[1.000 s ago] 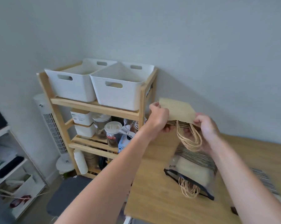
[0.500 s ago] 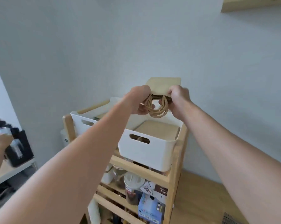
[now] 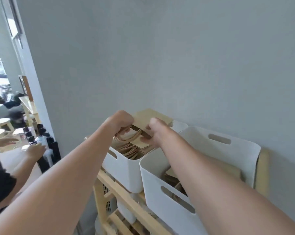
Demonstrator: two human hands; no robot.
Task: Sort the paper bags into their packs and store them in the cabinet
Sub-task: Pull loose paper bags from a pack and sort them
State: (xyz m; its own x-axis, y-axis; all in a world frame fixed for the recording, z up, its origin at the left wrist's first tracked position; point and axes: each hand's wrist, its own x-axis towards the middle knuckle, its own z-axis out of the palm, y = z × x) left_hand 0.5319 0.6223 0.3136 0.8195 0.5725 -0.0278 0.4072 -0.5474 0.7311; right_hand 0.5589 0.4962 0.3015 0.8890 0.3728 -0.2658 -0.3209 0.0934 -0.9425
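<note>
The left hand is curled around the near end and twine handles of a small stack of paper bags, held above the left bin. The right hand pinches the stack's other side. To do this well, I would lower the stack level and release both hands together, handles aligned with the bags already inside, not over the right bin.

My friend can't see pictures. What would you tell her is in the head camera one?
Two bare hands, the left hand and right hand, hold a stack of tan paper bags by its top edge over the left white bin, which already has paper bags inside. A second white bin sits beside it on a wooden shelf against a grey wall.
</note>
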